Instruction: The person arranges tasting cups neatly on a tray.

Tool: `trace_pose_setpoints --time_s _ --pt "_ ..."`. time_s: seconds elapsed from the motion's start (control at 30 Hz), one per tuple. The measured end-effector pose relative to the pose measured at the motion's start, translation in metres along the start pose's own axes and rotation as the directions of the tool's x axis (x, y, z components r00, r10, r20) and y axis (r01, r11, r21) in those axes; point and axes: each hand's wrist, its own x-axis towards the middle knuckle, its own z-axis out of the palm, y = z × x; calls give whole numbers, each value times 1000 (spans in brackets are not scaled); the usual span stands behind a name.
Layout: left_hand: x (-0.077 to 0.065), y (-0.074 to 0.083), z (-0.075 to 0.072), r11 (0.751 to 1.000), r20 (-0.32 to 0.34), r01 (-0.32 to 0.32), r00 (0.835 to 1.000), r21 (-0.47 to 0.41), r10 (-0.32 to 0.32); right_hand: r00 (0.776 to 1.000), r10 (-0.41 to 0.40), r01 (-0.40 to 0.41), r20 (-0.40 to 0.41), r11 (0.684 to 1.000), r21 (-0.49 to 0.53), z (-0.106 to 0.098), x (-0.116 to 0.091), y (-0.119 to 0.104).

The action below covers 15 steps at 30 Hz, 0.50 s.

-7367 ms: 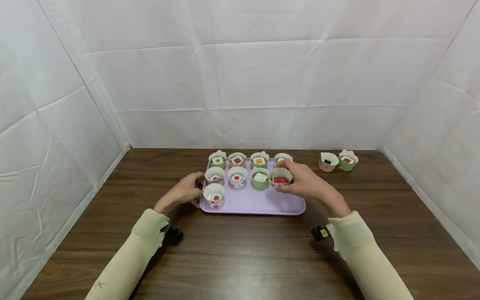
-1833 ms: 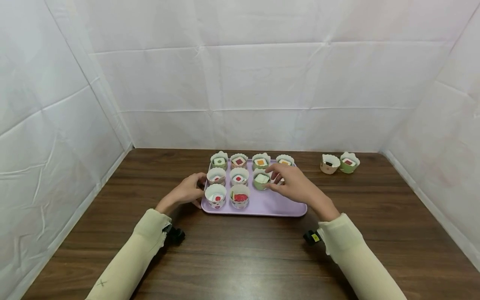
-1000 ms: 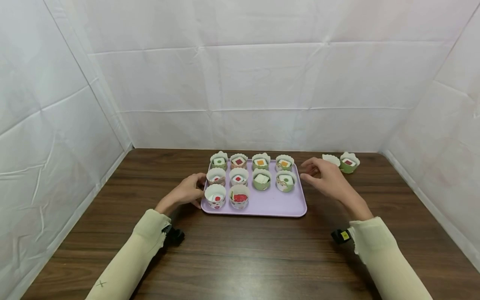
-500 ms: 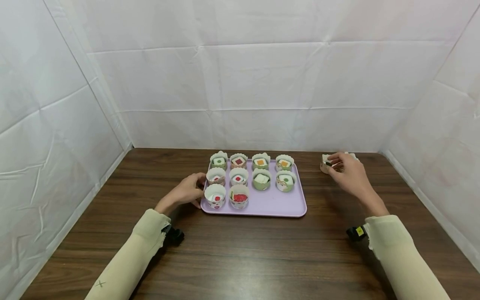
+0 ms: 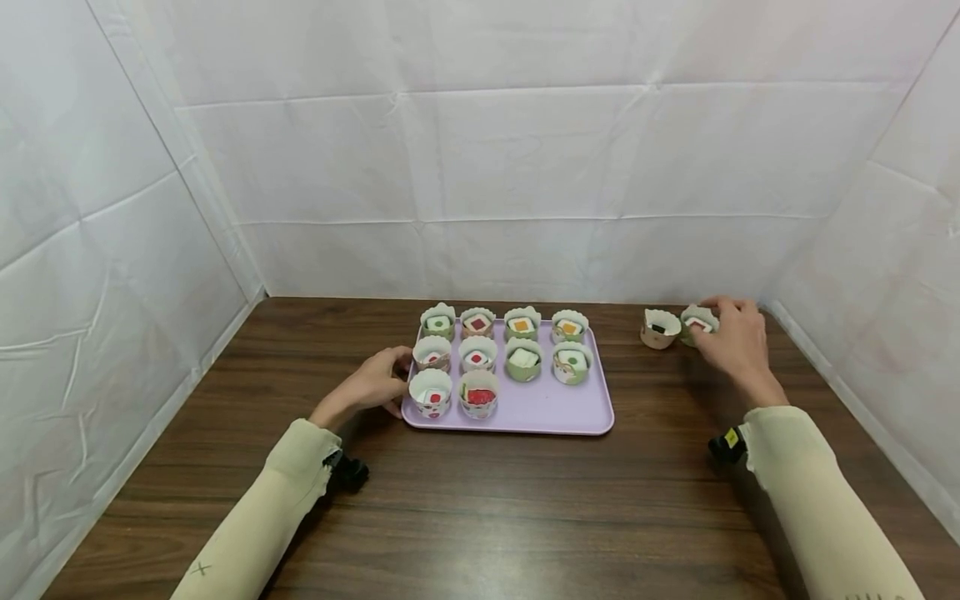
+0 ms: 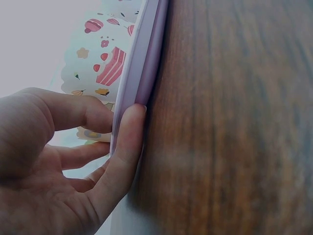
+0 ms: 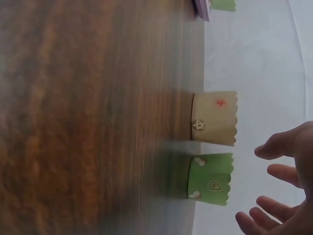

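Observation:
My left hand (image 5: 372,382) pinches the left rim of the lilac tray (image 5: 547,412); in the left wrist view the thumb and index finger (image 6: 93,115) close on that rim beside a cake-patterned paper cup (image 6: 105,54). Ten or so is avoided: several scalloped paper cups with small square pieces stand on the tray, among them a cup with a red piece (image 5: 478,395). At the back right, my right hand (image 5: 737,340) hovers at a green paper cup (image 5: 688,335), fingers spread. The right wrist view shows the fingertips apart from that green cup (image 7: 211,179).
A beige paper cup (image 5: 657,336) holding a dark piece stands just left of the green one. The brown wooden table (image 5: 480,517) reaches back to white cloth walls (image 5: 517,150) on three sides.
A red-piece cup was moved to the tray's front row, and a green-piece cup took its former spot. My right hand then travelled rightward off the tray to the green cup. My left hand stayed put.

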Motion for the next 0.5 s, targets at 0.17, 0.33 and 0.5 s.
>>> trace_pose_setpoints --time_s 0.17,0.33,0.5 --pt "0 -1 0 1000 -4 4 1000 -1 -4 998 33 -34 53 999 24 4 9 12" --pt "1 -1 0 1000 3 -1 1000 0 1 995 53 -56 83 998 38 10 12 24" --pt "1 -1 1 1000 2 4 1000 3 -4 983 67 -73 171 997 30 12 14 29"
